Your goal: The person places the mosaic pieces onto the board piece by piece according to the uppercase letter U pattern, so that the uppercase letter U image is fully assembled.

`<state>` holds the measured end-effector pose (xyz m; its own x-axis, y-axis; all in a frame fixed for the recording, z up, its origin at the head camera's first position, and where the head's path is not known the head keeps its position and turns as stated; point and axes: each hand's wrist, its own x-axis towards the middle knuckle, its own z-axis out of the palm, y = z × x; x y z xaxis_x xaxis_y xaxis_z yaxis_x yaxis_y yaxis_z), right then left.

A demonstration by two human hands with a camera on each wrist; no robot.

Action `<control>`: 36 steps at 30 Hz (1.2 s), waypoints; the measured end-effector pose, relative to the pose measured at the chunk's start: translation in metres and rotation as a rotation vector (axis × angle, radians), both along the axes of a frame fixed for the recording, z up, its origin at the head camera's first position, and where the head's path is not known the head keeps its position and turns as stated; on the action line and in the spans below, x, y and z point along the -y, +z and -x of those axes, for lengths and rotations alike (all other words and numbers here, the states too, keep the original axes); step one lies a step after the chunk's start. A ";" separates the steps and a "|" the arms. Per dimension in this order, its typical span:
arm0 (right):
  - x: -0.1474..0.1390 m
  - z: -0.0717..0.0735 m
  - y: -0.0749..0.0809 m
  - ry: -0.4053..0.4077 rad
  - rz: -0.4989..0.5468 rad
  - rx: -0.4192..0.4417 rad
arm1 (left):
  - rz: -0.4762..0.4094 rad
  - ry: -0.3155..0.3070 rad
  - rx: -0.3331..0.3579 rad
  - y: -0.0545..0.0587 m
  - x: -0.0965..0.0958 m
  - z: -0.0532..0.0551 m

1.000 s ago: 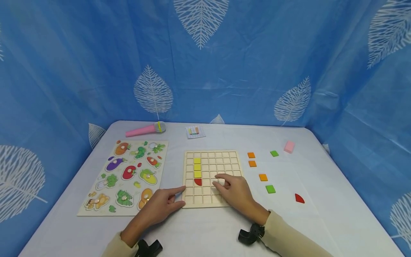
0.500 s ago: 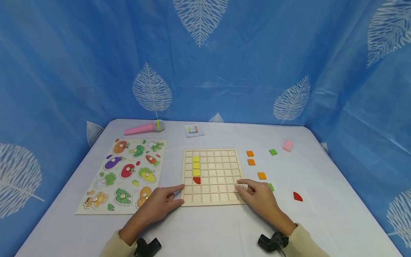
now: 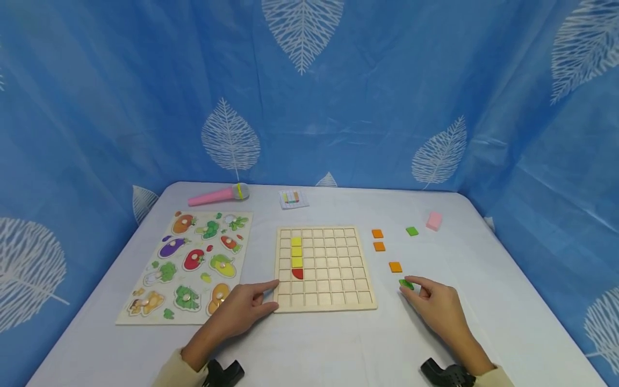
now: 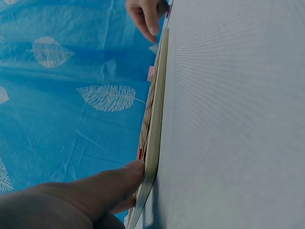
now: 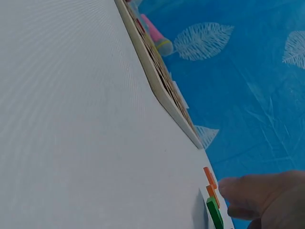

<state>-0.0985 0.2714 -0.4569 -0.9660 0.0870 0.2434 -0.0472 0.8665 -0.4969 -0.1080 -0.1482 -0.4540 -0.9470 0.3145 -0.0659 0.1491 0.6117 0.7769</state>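
Note:
My left hand (image 3: 244, 308) steadies the pale wooden grid board (image 3: 333, 307), its index finger and thumb touching the board's left edge. The left wrist view shows the thumb (image 4: 119, 179) against the corner of that edge. On the board, a column of yellow square tiles (image 3: 296, 251) ends in a red quarter-round tile (image 3: 297, 274). To the board's right, my right hand (image 3: 437, 306) pinches a green square tile (image 3: 406, 284) between thumb and index finger. In the right wrist view the green tile (image 5: 214, 213) stands tilted, its shadow on the cloth beside it.
Orange square tiles (image 3: 395, 267), another green tile (image 3: 412, 231), a red quarter-round piece and a pink block (image 3: 434, 221) lie at right. A vegetable puzzle board (image 3: 200, 277) lies left, a pink toy microphone (image 3: 217, 195) and a pattern card (image 3: 293, 199) at the back.
My right hand has moved right, from over the board to the near green tile, and now pinches it. The left hand has stayed at the board's edge.

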 end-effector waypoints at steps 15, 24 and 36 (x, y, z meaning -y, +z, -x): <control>-0.006 -0.002 -0.007 -0.065 0.003 0.031 | 0.029 0.009 -0.008 0.001 0.000 -0.001; -0.003 0.000 -0.007 -0.075 -0.049 0.049 | 0.027 0.013 -0.002 0.001 0.000 -0.002; -0.002 0.000 -0.004 -0.093 -0.036 0.086 | 0.039 0.030 0.005 0.002 -0.002 -0.002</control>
<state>-0.0981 0.2729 -0.4608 -0.9716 0.1694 0.1650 0.0751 0.8826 -0.4640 -0.1061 -0.1462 -0.4518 -0.9554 0.2836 -0.0820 0.1269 0.6452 0.7534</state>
